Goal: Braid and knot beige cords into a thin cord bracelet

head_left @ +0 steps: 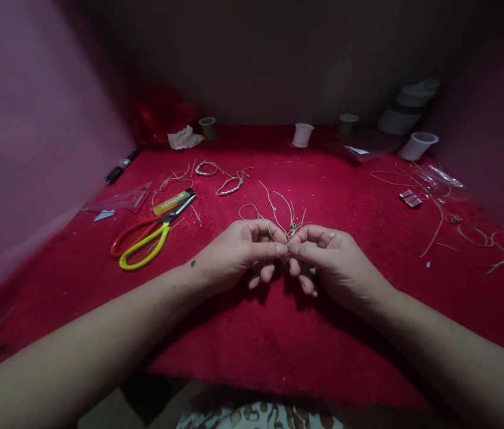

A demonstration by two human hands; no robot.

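Note:
My left hand point(247, 250) and my right hand point(330, 253) meet above the red cloth, thumbs and forefingers pinched on a small knotted cord bracelet point(288, 243). Loose green and white cord ends fan out from it, away from me. Part of the piece is hidden behind my fingertips. Beyond my hands lie two braided cord bracelets point(230, 190). Left of my left hand are scissors point(145, 241) with one red and one yellow handle, their blades against a yellow lighter point(172, 202).
Thread spools point(302, 136) stand along the back edge, with a crumpled tissue point(184, 138) at left. A binder clip point(411, 199) and loose cords point(479, 235) lie to the right. A black marker point(121, 167) rests by the left wall. Walls rise on both sides.

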